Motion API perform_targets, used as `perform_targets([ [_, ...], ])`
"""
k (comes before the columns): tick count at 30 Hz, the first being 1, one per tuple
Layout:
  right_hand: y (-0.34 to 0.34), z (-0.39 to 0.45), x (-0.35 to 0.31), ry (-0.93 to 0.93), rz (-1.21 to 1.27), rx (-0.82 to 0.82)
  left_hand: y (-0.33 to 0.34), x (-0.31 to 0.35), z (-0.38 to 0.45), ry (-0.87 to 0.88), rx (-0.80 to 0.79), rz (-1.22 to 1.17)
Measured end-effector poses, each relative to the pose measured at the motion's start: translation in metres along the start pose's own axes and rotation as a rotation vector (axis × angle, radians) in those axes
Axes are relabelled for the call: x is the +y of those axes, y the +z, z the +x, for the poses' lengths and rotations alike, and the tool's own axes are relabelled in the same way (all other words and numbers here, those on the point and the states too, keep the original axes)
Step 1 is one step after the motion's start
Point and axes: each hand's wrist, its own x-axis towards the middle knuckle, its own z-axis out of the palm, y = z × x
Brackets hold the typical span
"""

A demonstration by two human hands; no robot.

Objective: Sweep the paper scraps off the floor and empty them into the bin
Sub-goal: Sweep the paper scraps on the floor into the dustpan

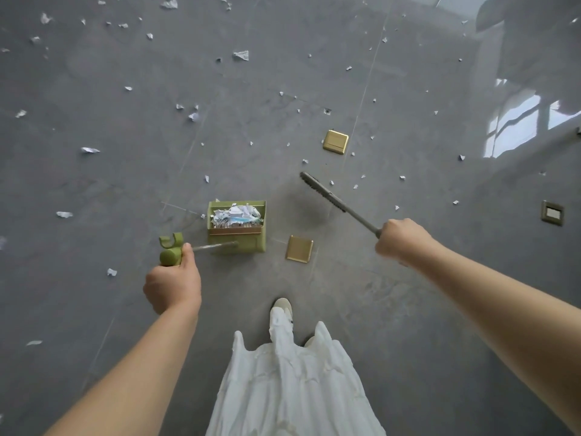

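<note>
Left hand [172, 286] gripped the green top of the dustpan handle [171, 254], fingers curled round it; a clip stuck up from the handle's end. The thin shaft ran from the hand to the right, down to the dustpan [236, 226], which stood on the grey floor [125, 184] just ahead of the person. The pan was green and held a heap of white paper with a bit of blue in it.

Right hand [401, 239] was closed round the broom handle [361, 220]. The broom [317, 187] slanted up and to the left from the hand; its narrow grey head lay to the right of the pan, apart from it. Whether the head touched the floor could not be told.

Scraps [241, 55] were scattered over most of the floor, thickest in the far left part, with smaller bits around the broom head and to its right. A few lay near the left hand.

Two brass floor plates were seen: one [335, 142] beyond the broom head, one [299, 248] just right of the pan. A darker plate [552, 213] sat far right. A white skirt [292, 388] and one shoe [281, 305] showed at the bottom. No bin was in view.
</note>
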Motion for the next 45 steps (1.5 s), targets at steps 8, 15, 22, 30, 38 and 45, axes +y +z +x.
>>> perform_targets([
  [8, -0.045, -0.010, -0.087, -0.175, -0.021, 0.016, -0.036, -0.020, 0.021, -0.083, 0.036, -0.004],
  [15, -0.054, -0.019, -0.157, -0.340, -0.144, 0.030, -0.073, -0.051, 0.034, -0.123, 0.094, 0.061],
  [22, -0.065, -0.026, -0.198, -0.471, -0.321, 0.033, -0.093, -0.074, 0.032, -0.196, 0.127, 0.045],
  [30, -0.056, -0.007, -0.237, -0.549, -0.444, -0.053, -0.093, -0.076, 0.031, -0.289, 0.195, -0.016],
  [38, -0.066, 0.036, -0.260, -0.513, -0.324, -0.115, -0.067, -0.058, 0.026, -0.353, 0.273, -0.075],
  [45, -0.100, 0.093, -0.252, -0.341, -0.017, -0.278, -0.029, -0.027, 0.022, -0.356, 0.315, -0.183],
])
